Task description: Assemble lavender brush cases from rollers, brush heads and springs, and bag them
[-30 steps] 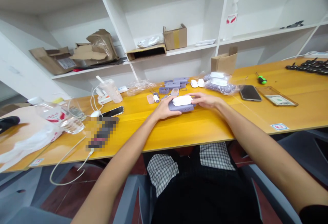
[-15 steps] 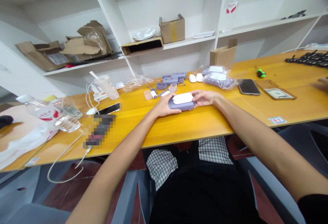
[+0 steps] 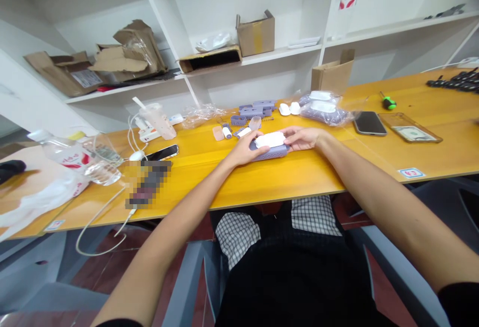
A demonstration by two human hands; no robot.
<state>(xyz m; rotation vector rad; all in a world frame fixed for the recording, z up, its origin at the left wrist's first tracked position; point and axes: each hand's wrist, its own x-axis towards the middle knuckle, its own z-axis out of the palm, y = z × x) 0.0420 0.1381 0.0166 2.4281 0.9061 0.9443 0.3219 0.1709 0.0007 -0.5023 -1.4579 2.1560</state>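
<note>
A purple-grey plastic case with a perforated side and a white rounded top piece is between my hands, over the yellow table. My left hand grips its left end, the thumb lying over the edge of the white top. At the right end my right hand closes its fingers on the case by the white top. Just behind lie more purple plastic parts, a clear pinkish cup-like piece and a small white cylinder-like part. Two white rounded pieces rest to their right.
Bagged purple cases with white tops lie behind my right hand. Further right are a phone, an amber phone case with a banknote and a green-handled screwdriver. On the left stand a plastic cup and bottles.
My left thumb has moved from the case's front side up onto the white top. Both hands keep hold of the case. The camera view has shifted slightly.
</note>
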